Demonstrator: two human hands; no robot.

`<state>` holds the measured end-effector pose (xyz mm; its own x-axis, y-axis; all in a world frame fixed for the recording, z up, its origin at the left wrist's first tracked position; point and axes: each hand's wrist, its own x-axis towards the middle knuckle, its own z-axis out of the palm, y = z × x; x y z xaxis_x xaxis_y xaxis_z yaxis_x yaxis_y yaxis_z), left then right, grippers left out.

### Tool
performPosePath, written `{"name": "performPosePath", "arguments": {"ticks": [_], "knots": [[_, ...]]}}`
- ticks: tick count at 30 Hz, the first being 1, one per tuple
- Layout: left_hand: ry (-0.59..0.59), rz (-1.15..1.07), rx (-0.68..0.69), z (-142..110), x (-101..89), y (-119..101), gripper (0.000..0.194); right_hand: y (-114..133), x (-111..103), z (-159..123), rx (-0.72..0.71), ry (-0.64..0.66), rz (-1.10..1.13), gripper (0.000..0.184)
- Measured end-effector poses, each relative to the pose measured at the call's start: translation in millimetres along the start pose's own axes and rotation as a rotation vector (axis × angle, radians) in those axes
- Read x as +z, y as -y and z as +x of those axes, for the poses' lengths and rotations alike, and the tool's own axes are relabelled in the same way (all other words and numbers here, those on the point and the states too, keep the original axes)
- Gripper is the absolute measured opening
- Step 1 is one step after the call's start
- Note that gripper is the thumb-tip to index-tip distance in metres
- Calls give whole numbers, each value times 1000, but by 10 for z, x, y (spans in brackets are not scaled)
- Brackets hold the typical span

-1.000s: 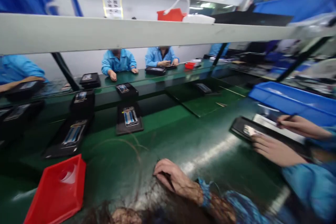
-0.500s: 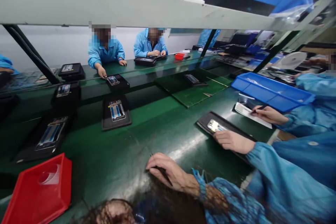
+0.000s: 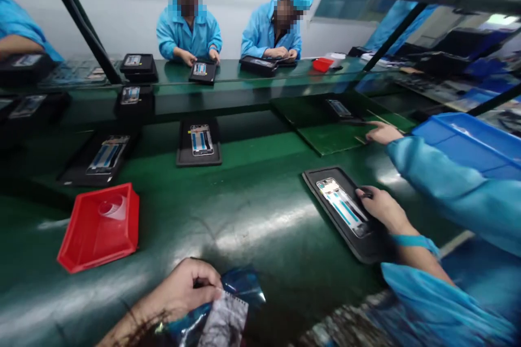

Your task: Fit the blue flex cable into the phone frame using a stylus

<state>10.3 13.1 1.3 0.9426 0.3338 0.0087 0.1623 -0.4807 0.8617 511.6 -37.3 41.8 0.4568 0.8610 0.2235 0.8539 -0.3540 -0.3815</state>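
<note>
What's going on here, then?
People in blue smocks are working along a green bench lined with black trays. The person's left hand grips a shiny blue bag, while the right hand rests at a black tray holding what looks like a phone frame. A blue-sleeved hand, apparently a co-worker's, reaches from the right onto a green mat. Two seated workers face them across the bench.

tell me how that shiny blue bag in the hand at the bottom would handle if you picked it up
The shiny blue bag looks thin and floppy, bending where the hand pinches it. Its glossy film is probably slippery. It likely feels light for its size, though whatever may be inside can't be seen.
</note>
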Motion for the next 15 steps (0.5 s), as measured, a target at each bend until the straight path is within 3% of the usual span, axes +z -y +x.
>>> {"name": "performPosePath", "arguments": {"ticks": [2,4,8,11,15], "knots": [[-77,-62,-45,-14,21,-22,21,12,78,-130,-17,45,-23,24],[-122,-122,-64,3,-15,-122,19,206,226,-338,-63,100,-24,22],[-134,-206,-61,73,-160,-403,17,960,539,-906,-181,251,33,35],[-86,-227,-52,108,-212,-519,14,1520,648,-1333,-238,360,96,47],[-42,-206,-82,106,-166,-508,15,1838,605,-1572,-286,448,233,57]]}}
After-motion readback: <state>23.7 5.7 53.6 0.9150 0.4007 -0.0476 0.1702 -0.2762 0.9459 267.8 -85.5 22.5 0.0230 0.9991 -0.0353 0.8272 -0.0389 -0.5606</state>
